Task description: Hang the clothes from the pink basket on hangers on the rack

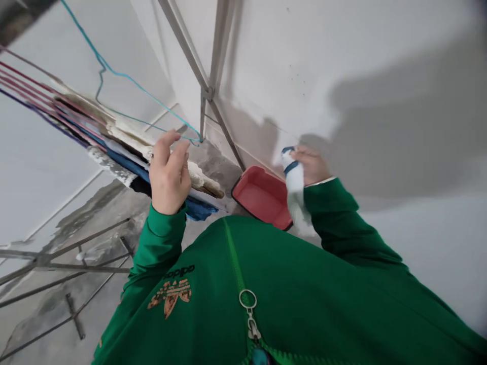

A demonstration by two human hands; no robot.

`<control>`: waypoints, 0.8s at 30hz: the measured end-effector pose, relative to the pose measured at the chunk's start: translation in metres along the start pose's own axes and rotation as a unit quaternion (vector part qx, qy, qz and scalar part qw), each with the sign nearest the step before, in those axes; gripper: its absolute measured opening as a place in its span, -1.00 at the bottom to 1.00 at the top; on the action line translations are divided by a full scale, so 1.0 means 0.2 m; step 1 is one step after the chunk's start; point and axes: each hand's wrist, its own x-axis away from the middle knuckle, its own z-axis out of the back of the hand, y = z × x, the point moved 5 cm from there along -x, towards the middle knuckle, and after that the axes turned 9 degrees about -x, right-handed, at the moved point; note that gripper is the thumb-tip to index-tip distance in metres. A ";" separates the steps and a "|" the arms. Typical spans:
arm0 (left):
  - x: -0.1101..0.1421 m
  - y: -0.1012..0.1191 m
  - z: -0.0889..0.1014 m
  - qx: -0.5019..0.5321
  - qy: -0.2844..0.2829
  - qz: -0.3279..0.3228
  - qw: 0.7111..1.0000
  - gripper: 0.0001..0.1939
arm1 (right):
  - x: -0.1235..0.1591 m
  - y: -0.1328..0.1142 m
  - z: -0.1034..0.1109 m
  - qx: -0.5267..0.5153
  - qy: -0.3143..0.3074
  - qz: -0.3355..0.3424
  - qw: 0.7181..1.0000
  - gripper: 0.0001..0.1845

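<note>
In the head view, the left hand (169, 172) was loosely spread against layered cloths (125, 152) hung on wires. The right hand (310, 165) was closed around a blue-banded white object (293, 177), just above a red plastic tray (262, 197), beside a white wall (289, 66) and paint-stained floor (95, 228).

White-painted walls (274, 66) meet in a corner of a plain room, with a broad grey shadow (403, 116) falling across the wall at right. The concrete floor (102, 223) is rough and patchy, marked with streaks of grey and white. Thin metal legs (224, 134) of a drying rack stand just beside the wall, while more metal bars (64, 268) cross low over the floor at left. Soft, even light fills the room.
</note>
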 end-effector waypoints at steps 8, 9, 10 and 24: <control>0.03 -0.12 0.20 -0.109 0.113 0.066 0.985 -0.75 | -0.07 0.41 -0.22 0.196 -0.102 -0.032 0.975 -0.74; 0.03 -0.13 0.20 -0.125 0.096 0.064 0.985 -0.77 | -0.06 0.41 -0.26 0.217 -0.122 -0.031 0.968 -0.76; 0.02 -0.14 0.21 -0.142 0.074 0.061 0.985 -0.79 | -0.04 0.39 -0.31 0.232 -0.140 -0.028 0.962 -0.82; 0.02 -0.31 0.35 -0.182 0.078 0.131 0.971 -0.78 | 0.51 -0.30 -1.68 0.222 -0.431 0.405 0.775 -0.75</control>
